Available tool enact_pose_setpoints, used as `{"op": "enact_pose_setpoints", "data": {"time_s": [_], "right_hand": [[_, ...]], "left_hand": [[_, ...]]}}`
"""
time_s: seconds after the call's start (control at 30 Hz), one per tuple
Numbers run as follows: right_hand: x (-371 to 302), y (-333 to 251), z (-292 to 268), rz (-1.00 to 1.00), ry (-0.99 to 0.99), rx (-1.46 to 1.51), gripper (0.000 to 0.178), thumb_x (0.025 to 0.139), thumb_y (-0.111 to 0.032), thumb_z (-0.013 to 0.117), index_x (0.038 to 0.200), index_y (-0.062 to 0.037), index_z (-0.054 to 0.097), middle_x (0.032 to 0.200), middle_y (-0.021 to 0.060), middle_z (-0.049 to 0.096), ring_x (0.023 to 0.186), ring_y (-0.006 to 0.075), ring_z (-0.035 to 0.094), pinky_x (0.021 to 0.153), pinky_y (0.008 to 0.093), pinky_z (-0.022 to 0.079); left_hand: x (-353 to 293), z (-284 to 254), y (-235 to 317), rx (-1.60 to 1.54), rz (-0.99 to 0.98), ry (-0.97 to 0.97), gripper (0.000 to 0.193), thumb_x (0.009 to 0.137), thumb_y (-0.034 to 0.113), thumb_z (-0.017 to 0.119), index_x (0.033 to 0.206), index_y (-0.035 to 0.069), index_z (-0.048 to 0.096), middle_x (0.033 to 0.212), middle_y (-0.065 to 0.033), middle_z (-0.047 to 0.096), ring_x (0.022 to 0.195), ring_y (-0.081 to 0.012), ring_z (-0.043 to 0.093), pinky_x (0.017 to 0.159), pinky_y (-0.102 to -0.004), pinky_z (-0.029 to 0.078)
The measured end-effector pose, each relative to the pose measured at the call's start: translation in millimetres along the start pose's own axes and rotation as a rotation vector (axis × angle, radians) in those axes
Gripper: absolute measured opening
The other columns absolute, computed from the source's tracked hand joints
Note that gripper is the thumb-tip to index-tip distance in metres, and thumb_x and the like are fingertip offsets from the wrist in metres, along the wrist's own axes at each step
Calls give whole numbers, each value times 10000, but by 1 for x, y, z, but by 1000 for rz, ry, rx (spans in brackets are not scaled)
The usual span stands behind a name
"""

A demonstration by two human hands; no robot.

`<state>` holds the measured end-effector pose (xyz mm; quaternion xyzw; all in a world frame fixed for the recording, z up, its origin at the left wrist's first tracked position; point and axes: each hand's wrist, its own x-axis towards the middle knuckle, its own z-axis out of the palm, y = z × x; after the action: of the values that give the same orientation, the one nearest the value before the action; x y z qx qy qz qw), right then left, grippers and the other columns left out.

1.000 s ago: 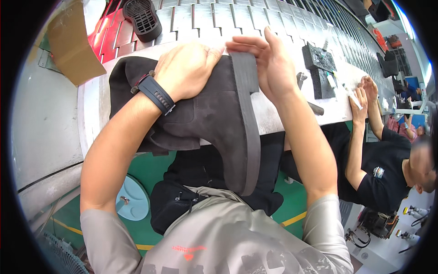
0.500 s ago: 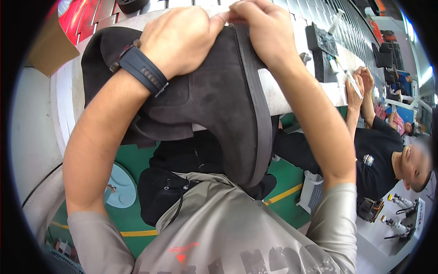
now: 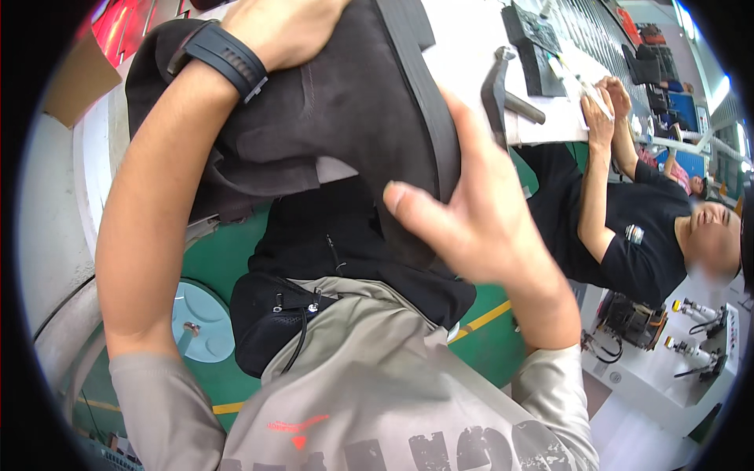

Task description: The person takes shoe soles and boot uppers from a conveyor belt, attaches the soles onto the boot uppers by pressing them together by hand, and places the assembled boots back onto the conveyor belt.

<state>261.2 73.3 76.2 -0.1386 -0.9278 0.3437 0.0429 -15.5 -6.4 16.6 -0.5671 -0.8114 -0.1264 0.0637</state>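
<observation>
A dark suede ankle boot (image 3: pixel 338 118) lies on its side at the near edge of the workbench, its black sole (image 3: pixel 416 86) facing right and its toe pointing down toward my lap. My left hand (image 3: pixel 287 31), with a black watch on the wrist, presses against the boot's upper near the heel; its fingertips run out of the picture at the top. Around the toe end is my right hand (image 3: pixel 487 212), its thumb over the upper and its fingers along the sole. To the right of the sole, a hammer (image 3: pixel 496 94) rests on the bench.
Black blocks (image 3: pixel 538 55) with slim white tools stand on the pale bench (image 3: pixel 459 51). On the right a co-worker in black (image 3: pixel 628 228) has both hands at the bench. A cardboard piece (image 3: pixel 82 78) is at left; a light-blue round stool (image 3: pixel 204 322) stands on the green floor.
My right hand has come down from the top of the sole to the toe. My left hand and the boot have shifted slightly up and left in view, and the hammer now shows.
</observation>
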Motion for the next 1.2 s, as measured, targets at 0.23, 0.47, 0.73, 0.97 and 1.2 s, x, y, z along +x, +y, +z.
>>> {"op": "enact_pose_setpoints", "data": {"time_s": [0.23,0.47,0.73,0.97,1.2], "right_hand": [[-42,20,27,92,144,783,1055,886,-110,839,1693,129,201,1631,276,475,1511,300,503,1265,428,398],[-66,18,70,60,338,527,1088,865,-17,816,1709,119,143,1654,345,435,1567,387,465,1250,424,410],[-54,8,17,-163,304,-3,1066,765,-98,902,1643,114,336,1399,352,655,1211,464,732,1019,459,595],[-29,5,-40,-579,753,345,904,806,62,775,1596,158,347,1587,377,500,1501,458,523,1248,523,421],[-36,68,30,-547,584,-202,1157,749,-88,903,1693,59,250,1664,410,372,1507,589,449,1227,619,402]], "left_hand": [[-42,-52,46,-460,400,250,773,945,436,793,1564,34,563,1431,-252,676,1350,-438,640,1113,-498,532],[-86,-19,99,-166,379,135,1321,531,207,997,1682,61,364,1754,-201,372,1607,-403,403,1303,-597,317],[-42,-66,92,-235,640,112,1038,580,159,976,1520,40,551,1577,-209,567,1473,-399,557,1280,-601,361],[-21,-146,76,-883,329,399,882,621,197,1092,1340,-12,625,1202,-83,739,1115,-188,713,985,-348,582],[-41,-118,82,-1843,-187,484,609,989,405,859,1373,-23,657,1258,-89,758,1120,-167,719,1007,-342,584]]}}
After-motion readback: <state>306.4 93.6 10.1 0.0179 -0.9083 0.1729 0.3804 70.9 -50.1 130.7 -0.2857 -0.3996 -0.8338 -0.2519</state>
